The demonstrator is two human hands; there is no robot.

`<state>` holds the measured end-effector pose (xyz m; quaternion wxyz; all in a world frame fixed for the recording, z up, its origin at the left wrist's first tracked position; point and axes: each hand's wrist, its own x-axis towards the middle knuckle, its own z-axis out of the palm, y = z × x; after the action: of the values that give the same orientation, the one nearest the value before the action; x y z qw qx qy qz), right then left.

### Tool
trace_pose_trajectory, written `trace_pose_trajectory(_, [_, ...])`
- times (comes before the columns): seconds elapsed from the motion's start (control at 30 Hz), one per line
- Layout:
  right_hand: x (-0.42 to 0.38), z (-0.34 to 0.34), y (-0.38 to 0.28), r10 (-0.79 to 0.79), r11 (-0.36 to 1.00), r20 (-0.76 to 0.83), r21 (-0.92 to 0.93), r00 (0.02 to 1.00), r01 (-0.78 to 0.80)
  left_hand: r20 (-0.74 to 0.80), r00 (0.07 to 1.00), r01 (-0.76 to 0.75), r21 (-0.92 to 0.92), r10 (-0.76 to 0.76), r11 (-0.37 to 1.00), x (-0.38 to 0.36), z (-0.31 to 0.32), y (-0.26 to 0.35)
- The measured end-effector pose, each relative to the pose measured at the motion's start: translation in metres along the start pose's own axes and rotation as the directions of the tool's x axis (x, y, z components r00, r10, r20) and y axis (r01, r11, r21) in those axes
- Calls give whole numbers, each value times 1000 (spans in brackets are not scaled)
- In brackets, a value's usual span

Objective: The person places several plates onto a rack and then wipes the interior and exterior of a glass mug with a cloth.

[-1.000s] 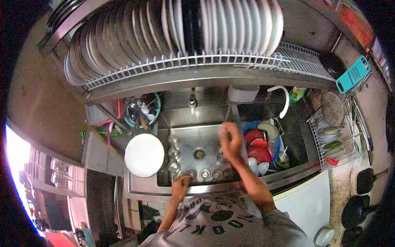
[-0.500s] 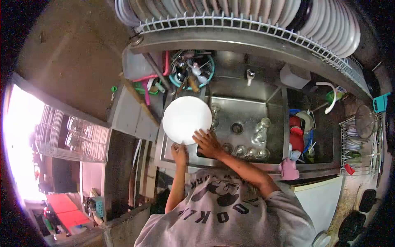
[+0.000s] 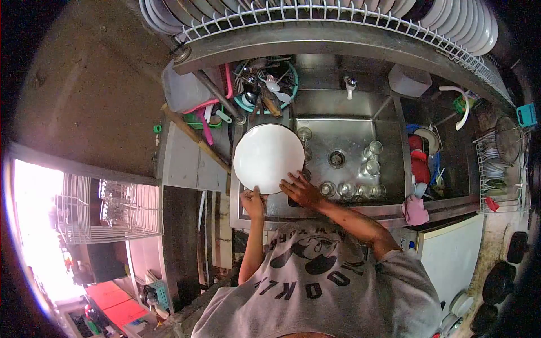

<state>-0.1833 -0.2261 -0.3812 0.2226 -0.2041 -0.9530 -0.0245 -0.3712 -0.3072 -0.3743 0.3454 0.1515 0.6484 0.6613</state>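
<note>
A white round plate (image 3: 269, 158) is at the left edge of the metal sink (image 3: 338, 127), over the steel ledge. My left hand (image 3: 253, 204) grips its near rim, with the thumb on top. My right hand (image 3: 301, 190) rests on the lower right of the plate with its fingers spread. Several clear glasses (image 3: 346, 190) stand along the near and right sides of the basin, and more are beside the plate, partly hidden by it.
Plates fill a white wire rack (image 3: 338, 14) overhead. A teal basin (image 3: 295, 84) holds utensils behind the plate. Right of the sink are red dishes (image 3: 420, 169) and a pink cloth (image 3: 415, 210). A wooden stick (image 3: 194, 137) lies at the left.
The view has shifted, so the scene sits further right in the frame. Both hands remain at the plate in much the same position.
</note>
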Motion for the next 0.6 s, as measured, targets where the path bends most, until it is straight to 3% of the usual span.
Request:
trace_pose_trajectory(0.13, [8,-15,1,1,1000,-7,23,1000,-1,-22,999,-32,78,34,996,2,4,13])
trace_pose_trajectory(0.2, [10,-21,2,-3,999,12,33,1000,2,-8,998,64,53,-64,997,6,1,13])
trace_pose_trajectory(0.33, [12,-26,5,-9,999,29,45,1000,8,62,997,54,-16,-53,998,0,8,26])
trace_pose_trajectory(0.43, [13,-26,7,-30,999,3,37,1000,30,-37,997,77,81,-75,994,-8,22,40])
trace_pose_trajectory(0.6, [13,-33,9,-58,998,-15,30,998,58,69,996,58,-111,-51,992,-2,17,23])
